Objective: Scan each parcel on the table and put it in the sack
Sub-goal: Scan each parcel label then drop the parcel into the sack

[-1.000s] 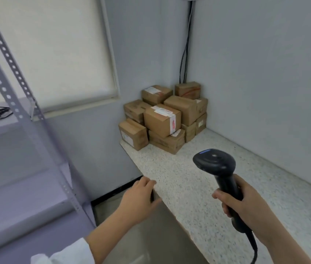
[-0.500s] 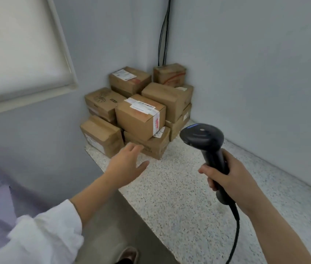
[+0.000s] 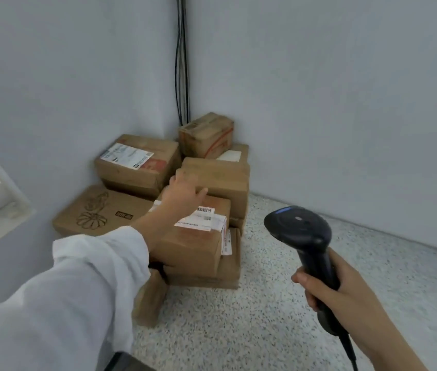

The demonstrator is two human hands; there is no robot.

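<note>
Parcels (image 3: 137, 167) are stacked in the far left corner of the table (image 3: 265, 322). Your left hand (image 3: 182, 195), fingers straight, is over the labelled parcel (image 3: 190, 250); your right hand (image 3: 345, 295) grips the barcode scanner (image 3: 297, 228), near right.

— Where is open room found?
— Across the lower centre: bare table (image 3: 238, 325) is seen between parcels (image 3: 137, 167) and scanner (image 3: 299, 228).
— What is blocked?
— The centre corner is filled by that stack, closed in by walls (image 3: 345, 103).
</note>
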